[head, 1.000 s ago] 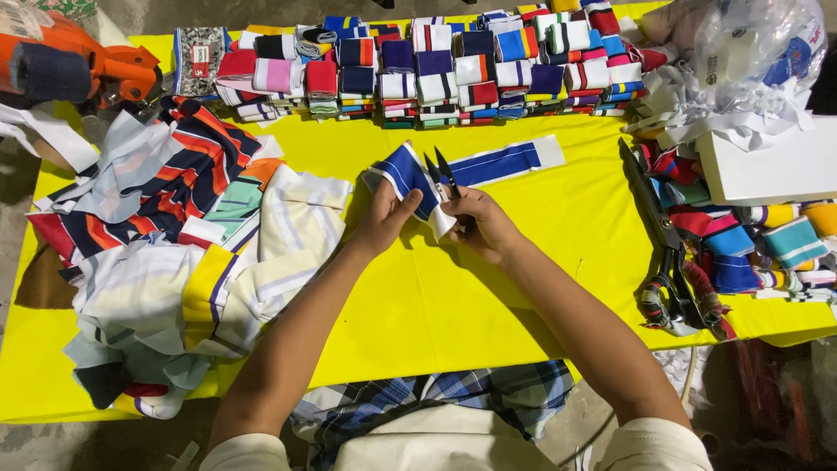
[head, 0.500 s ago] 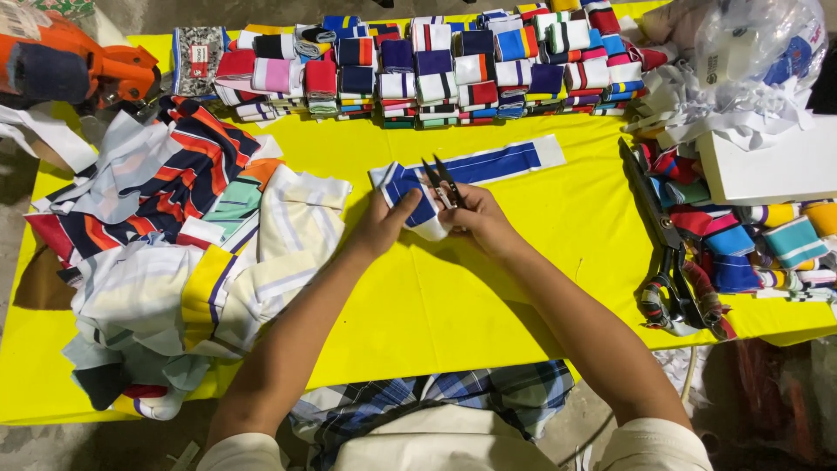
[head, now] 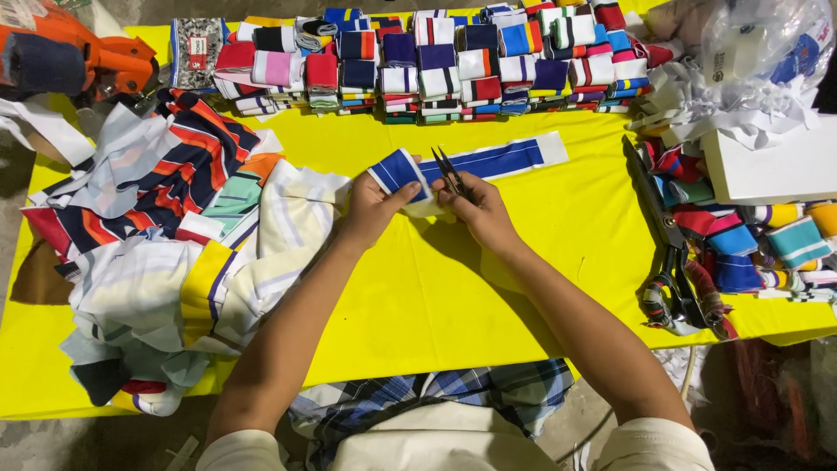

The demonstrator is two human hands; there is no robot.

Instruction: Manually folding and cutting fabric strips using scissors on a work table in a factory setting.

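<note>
Folded striped bands (head: 436, 61), fabric heap (head: 166, 235), large shears (head: 667, 262), white box (head: 772, 166).

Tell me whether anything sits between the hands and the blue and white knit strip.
Nothing visible does. The left hand already pinches the strip's near end, and the right hand holds small snips right against it.

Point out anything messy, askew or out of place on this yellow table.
The loose heap of striped cloth pieces at the left lies crumpled and spills over the yellow table's front edge, unlike the neat folded stacks along the back. White paper scraps lie jumbled at the right.
</note>
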